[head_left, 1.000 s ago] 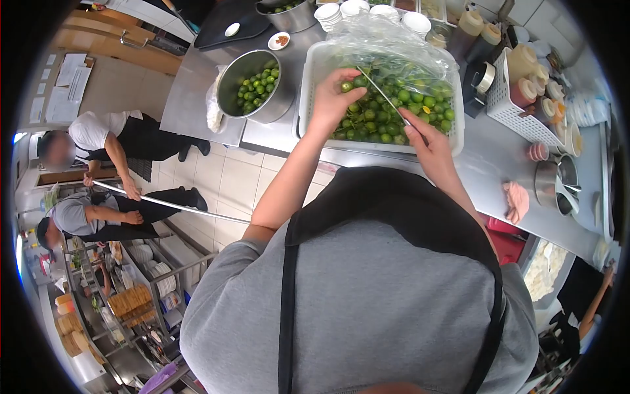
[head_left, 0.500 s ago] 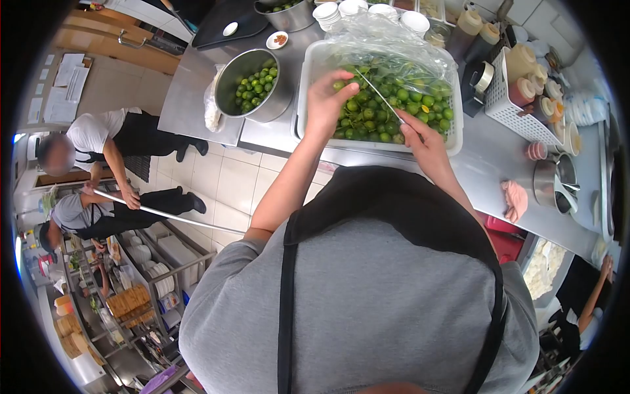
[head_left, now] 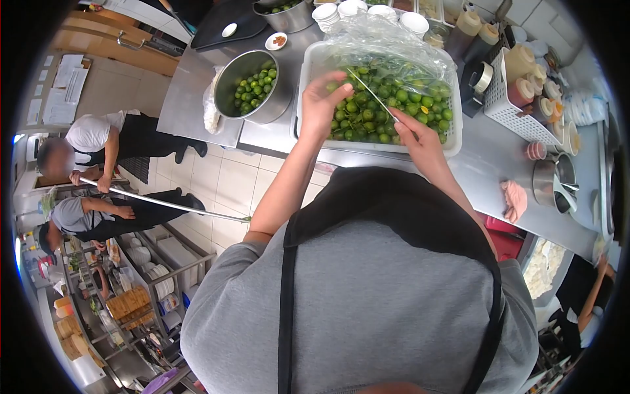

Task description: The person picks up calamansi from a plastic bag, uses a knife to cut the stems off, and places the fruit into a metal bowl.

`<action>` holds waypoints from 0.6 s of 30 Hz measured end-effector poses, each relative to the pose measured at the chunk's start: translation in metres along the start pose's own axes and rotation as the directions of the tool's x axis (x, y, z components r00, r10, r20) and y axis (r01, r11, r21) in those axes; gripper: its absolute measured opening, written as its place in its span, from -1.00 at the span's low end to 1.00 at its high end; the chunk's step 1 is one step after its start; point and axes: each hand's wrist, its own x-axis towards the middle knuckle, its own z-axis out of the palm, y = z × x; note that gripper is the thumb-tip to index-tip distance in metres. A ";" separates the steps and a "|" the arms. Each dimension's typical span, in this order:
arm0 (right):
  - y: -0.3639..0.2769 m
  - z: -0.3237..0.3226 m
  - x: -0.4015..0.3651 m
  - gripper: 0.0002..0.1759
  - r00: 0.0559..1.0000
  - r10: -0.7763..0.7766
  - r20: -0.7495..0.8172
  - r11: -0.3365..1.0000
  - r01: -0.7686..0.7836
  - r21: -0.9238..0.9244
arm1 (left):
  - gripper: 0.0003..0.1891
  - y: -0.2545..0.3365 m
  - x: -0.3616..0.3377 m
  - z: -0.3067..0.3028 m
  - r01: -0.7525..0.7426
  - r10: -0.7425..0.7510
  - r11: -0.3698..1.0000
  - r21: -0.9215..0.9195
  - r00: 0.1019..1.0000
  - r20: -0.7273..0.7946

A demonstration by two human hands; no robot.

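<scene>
A white plastic tub [head_left: 303, 92] full of small green limes [head_left: 367, 113] sits on the steel counter in front of me. Over its left part my left hand [head_left: 321, 108] is curled, thumb and fingers closed around a lime [head_left: 333, 86] that is mostly hidden. A thin-bladed knife [head_left: 374, 96] is in my right hand [head_left: 418, 134], its handle largely covered by the fingers. The blade points up and left across the limes, its tip close to my left fingertips. Clear plastic [head_left: 394, 49] covers the tub's far part.
Left of the tub stands a steel pot [head_left: 281, 92] holding more limes. White cups [head_left: 413, 23] and a small dish [head_left: 276, 41] are behind. A white basket of bottles [head_left: 499, 98] and a pink cloth [head_left: 514, 200] lie right. Two people with a long pole [head_left: 164, 199] are at left.
My left hand has shifted slightly left and my right hand slightly left with the knife. At left, a person's hands and the pole have moved.
</scene>
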 end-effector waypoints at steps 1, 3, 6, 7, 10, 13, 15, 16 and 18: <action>-0.002 0.000 -0.001 -0.64 1.000 0.001 -0.001 1.000 -0.001 0.002 | -0.76 -0.001 0.000 0.002 -0.022 0.022 1.000 0.018 0.999 -0.025; -0.001 0.000 -0.004 -0.64 0.999 -0.032 -0.002 0.999 0.032 -0.025 | -0.75 -0.001 0.000 0.003 -0.043 0.045 0.998 0.036 0.998 -0.050; -0.001 0.001 -0.010 -0.65 0.998 -0.058 -0.006 0.997 0.057 -0.055 | -0.76 -0.001 0.001 0.004 0.006 -0.007 1.000 -0.017 0.998 -0.070; -0.002 0.000 -0.010 -0.65 0.999 -0.052 -0.007 0.997 0.052 -0.058 | -0.75 -0.002 0.001 0.004 -0.010 0.008 1.000 -0.022 0.998 -0.070; -0.004 -0.001 -0.010 -0.66 0.999 -0.037 -0.013 0.993 0.035 -0.113 | -0.75 -0.006 0.003 0.002 -0.038 0.041 0.998 0.059 0.997 -0.062; 0.004 0.001 -0.006 -0.66 0.980 -0.185 -0.069 0.970 0.171 -0.173 | -0.75 -0.009 0.004 0.001 -0.054 0.062 0.984 0.171 0.997 -0.039; 0.005 0.003 -0.005 -0.66 0.973 -0.215 -0.084 0.964 0.198 -0.176 | -0.75 -0.008 0.001 0.003 -0.057 0.064 0.978 0.199 0.998 -0.028; 0.006 0.004 -0.004 -0.66 0.964 -0.245 -0.102 0.958 0.224 -0.181 | -0.76 -0.006 -0.004 0.007 -0.002 -0.004 0.984 0.179 1.000 0.031; 0.011 -0.001 0.005 -0.66 0.973 -0.197 -0.118 0.970 0.176 -0.167 | -0.80 -0.001 -0.022 0.024 -0.004 -0.042 0.947 0.322 0.990 0.136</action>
